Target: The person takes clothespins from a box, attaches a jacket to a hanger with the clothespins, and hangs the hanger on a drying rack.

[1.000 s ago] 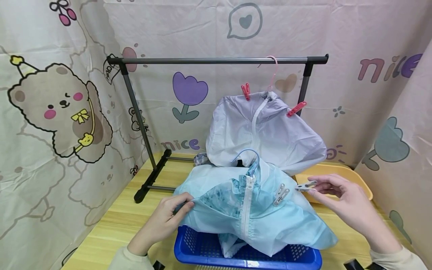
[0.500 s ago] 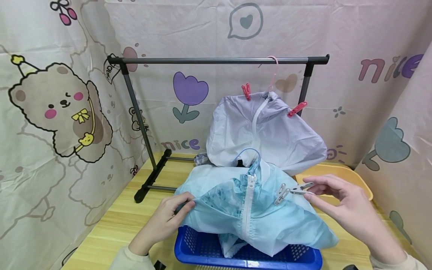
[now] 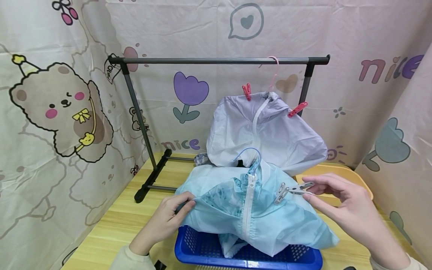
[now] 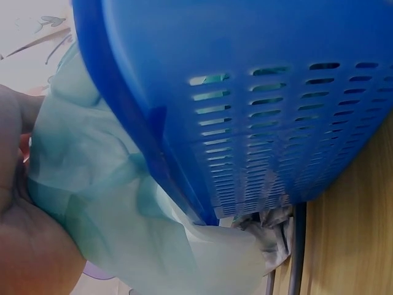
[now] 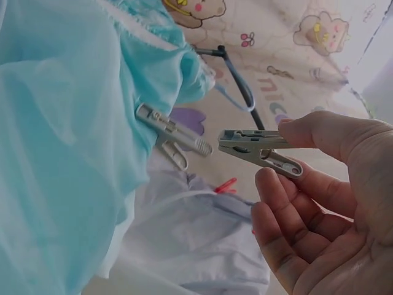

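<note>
A light blue zip jacket [image 3: 276, 221] on a blue hanger [image 3: 248, 149] lies over a blue basket [image 3: 248, 260]. My left hand [image 3: 165, 217] pinches the jacket's left shoulder edge, where a small dark piece shows between finger and thumb. My right hand [image 3: 347, 206] holds a grey clothespin [image 5: 261, 150] by its handles between thumb and fingers, its jaws pointing at the jacket. Another grey clothespin [image 5: 172, 132] is clipped on the jacket's right shoulder, just ahead of the held one. In the left wrist view, fabric [image 4: 116, 178] drapes over the basket's rim, hiding my left fingertips.
Behind stands a dark metal rack [image 3: 202, 60]. From it a pale purple jacket [image 3: 233, 127] hangs on a pink hanger [image 3: 276, 69], with red clothespins [image 3: 247, 92] on its shoulders. A yellow tray [image 3: 341, 172] sits at the right on the wooden table [image 3: 111, 228].
My right hand has moved slightly left with the clothespin, bringing it close to the clipped one, and now stays nearly still. The left hand keeps its hold on the jacket.
</note>
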`<state>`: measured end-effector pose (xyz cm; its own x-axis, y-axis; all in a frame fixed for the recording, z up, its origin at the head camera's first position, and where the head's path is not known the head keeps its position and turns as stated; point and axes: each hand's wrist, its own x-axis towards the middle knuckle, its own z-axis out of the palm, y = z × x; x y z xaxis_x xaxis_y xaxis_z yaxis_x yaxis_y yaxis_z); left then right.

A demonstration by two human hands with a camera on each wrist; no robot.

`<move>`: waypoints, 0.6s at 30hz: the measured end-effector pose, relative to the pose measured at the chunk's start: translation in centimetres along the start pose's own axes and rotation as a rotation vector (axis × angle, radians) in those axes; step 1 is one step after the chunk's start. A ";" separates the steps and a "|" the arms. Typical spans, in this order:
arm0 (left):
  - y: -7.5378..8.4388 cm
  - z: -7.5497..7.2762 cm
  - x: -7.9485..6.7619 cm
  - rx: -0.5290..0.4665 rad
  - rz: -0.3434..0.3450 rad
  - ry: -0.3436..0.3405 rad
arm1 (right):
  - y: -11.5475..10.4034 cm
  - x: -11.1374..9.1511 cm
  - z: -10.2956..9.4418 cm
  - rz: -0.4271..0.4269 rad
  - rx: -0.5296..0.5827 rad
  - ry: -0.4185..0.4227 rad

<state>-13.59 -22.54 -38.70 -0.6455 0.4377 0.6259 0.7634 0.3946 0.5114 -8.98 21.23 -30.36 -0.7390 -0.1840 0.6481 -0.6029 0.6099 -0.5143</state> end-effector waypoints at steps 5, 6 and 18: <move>0.1 0.0 0.0 -0.002 -0.002 -0.002 | -0.6 0.2 0.4 -0.076 0.033 0.013; 0.0 0.0 0.0 -0.003 -0.001 -0.002 | -0.7 0.2 0.6 -0.097 0.040 0.016; 0.1 0.0 0.1 -0.022 -0.014 -0.015 | -2.8 0.9 1.6 -0.133 0.052 -0.038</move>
<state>-13.56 -22.45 -38.52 -0.6564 0.4439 0.6099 0.7544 0.3828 0.5333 -8.45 18.12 -29.30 -0.6620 -0.2902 0.6911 -0.7102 0.5375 -0.4546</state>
